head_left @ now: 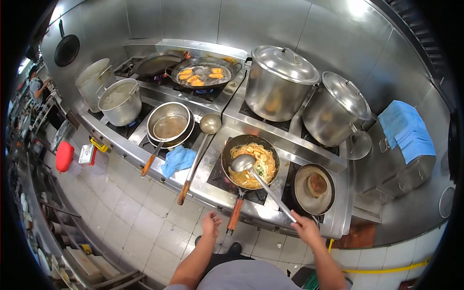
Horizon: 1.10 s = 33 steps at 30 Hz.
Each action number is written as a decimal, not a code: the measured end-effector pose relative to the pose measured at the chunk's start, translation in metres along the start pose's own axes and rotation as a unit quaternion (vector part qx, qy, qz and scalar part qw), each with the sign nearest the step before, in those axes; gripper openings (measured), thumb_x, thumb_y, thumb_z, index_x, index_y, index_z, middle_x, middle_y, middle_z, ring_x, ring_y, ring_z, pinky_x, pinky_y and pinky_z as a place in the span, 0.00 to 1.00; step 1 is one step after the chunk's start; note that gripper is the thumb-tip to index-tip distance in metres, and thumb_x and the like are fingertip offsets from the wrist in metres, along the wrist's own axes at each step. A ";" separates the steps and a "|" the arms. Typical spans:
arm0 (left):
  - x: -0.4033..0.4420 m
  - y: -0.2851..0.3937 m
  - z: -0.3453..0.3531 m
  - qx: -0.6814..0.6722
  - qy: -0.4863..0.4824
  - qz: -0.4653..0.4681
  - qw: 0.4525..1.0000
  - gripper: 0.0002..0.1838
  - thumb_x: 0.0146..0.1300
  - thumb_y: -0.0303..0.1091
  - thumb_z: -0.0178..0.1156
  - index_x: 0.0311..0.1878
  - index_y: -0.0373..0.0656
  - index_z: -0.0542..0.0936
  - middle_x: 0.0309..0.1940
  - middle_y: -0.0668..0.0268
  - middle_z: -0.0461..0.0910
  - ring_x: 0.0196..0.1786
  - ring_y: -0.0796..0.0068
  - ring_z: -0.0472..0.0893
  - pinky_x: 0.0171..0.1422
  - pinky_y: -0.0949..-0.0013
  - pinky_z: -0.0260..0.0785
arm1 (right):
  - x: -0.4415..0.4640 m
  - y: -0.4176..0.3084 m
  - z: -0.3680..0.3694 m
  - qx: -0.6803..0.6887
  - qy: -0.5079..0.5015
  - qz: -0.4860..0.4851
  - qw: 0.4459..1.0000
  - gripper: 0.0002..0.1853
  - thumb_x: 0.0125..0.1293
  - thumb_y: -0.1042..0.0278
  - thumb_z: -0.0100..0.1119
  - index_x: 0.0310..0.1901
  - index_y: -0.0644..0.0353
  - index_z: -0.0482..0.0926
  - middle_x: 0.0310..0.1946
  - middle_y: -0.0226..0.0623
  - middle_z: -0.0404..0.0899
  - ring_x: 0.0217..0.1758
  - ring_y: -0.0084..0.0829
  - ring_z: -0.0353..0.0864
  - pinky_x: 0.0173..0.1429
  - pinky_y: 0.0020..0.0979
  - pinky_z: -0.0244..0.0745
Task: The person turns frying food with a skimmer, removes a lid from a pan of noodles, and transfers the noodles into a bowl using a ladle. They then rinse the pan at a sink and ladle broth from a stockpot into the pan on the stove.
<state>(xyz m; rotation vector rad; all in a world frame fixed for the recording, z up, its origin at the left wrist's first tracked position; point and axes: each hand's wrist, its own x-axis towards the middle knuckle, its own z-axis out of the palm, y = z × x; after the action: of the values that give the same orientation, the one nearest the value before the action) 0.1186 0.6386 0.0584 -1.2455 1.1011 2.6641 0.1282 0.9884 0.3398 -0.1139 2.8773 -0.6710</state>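
Observation:
My right hand (pixel 306 229) is closed around the handle of a steel ladle (pixel 270 189). The ladle's bowl rests in a wok (pixel 225 166) that holds noodles (pixel 256 151) with pale pieces and some green bits. This wok sits on the front burner, its wooden handle (pixel 235 215) pointing toward me. To the left of that handle, and apart from it, my left hand (pixel 211 224) hovers with loosely bent fingers and nothing in it. A second, long-handled ladle (pixel 210 123) lies on the stove to the left of the wok.
At the back, pieces of food fry in a wide pan of oil (pixel 203 62). Two lidded stockpots (pixel 278 84) stand at the right rear. A pan (pixel 302 198) holding a round brown item is at right. Pots, a blue cloth (pixel 178 161) and a strainer (pixel 169 110) are at left.

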 end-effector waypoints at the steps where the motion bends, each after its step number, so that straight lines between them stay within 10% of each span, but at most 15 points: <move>1: 0.024 -0.015 -0.011 -0.007 0.056 0.005 0.998 0.23 0.71 0.48 0.46 0.61 0.45 0.71 0.53 0.59 0.74 0.41 0.61 0.79 0.37 0.61 0.75 | -0.004 0.011 0.024 0.063 0.036 -0.038 0.997 0.28 0.66 0.66 0.64 0.68 0.40 0.72 0.41 0.40 0.84 0.40 0.36 0.83 0.46 0.34 0.76; 8: 0.095 -0.056 0.006 -0.052 0.118 -0.158 0.979 0.29 0.71 0.55 0.43 0.66 0.46 0.65 0.60 0.49 0.70 0.45 0.50 0.78 0.44 0.48 0.76 | -0.043 -0.019 0.049 0.434 -0.033 0.156 0.887 0.30 0.71 0.73 0.55 0.73 0.47 0.64 0.29 0.29 0.75 0.24 0.18 0.72 0.28 0.21 0.71; 13: 0.102 -0.066 0.008 -0.163 0.040 -0.132 0.977 0.19 0.76 0.44 0.42 0.61 0.44 0.67 0.44 0.54 0.76 0.40 0.61 0.81 0.44 0.59 0.80 | -0.060 -0.005 0.019 0.433 0.001 0.160 0.887 0.29 0.71 0.76 0.54 0.73 0.49 0.64 0.29 0.29 0.76 0.23 0.16 0.70 0.28 0.21 0.71; 22: 0.105 -0.067 -0.006 -0.168 0.008 -0.066 0.983 0.15 0.71 0.31 0.47 0.59 0.46 0.66 0.50 0.58 0.71 0.48 0.53 0.77 0.51 0.51 0.79 | -0.063 0.004 0.021 0.443 -0.004 0.159 0.883 0.30 0.72 0.77 0.52 0.74 0.52 0.63 0.29 0.30 0.75 0.22 0.17 0.71 0.27 0.22 0.70; 31: 0.061 -0.040 0.005 0.009 0.060 -0.120 0.991 0.18 0.73 0.39 0.47 0.62 0.43 0.65 0.57 0.53 0.72 0.49 0.47 0.78 0.47 0.48 0.78 | -0.054 0.003 0.024 0.457 -0.025 0.160 0.874 0.30 0.72 0.76 0.52 0.75 0.52 0.60 0.28 0.31 0.76 0.21 0.19 0.72 0.26 0.23 0.72; 33: 0.016 -0.009 0.002 0.116 -0.124 -0.186 0.968 0.21 0.74 0.42 0.46 0.63 0.41 0.67 0.52 0.52 0.77 0.44 0.50 0.81 0.47 0.49 0.78 | -0.051 0.003 0.025 0.463 -0.021 0.159 0.871 0.30 0.73 0.75 0.51 0.75 0.53 0.59 0.28 0.32 0.76 0.20 0.20 0.72 0.25 0.24 0.72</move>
<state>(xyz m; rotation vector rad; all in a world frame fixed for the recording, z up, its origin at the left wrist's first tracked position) 0.1086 0.6422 0.0428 -0.9386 0.9903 2.2604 0.1830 0.9858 0.3249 0.4556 2.1320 -1.8070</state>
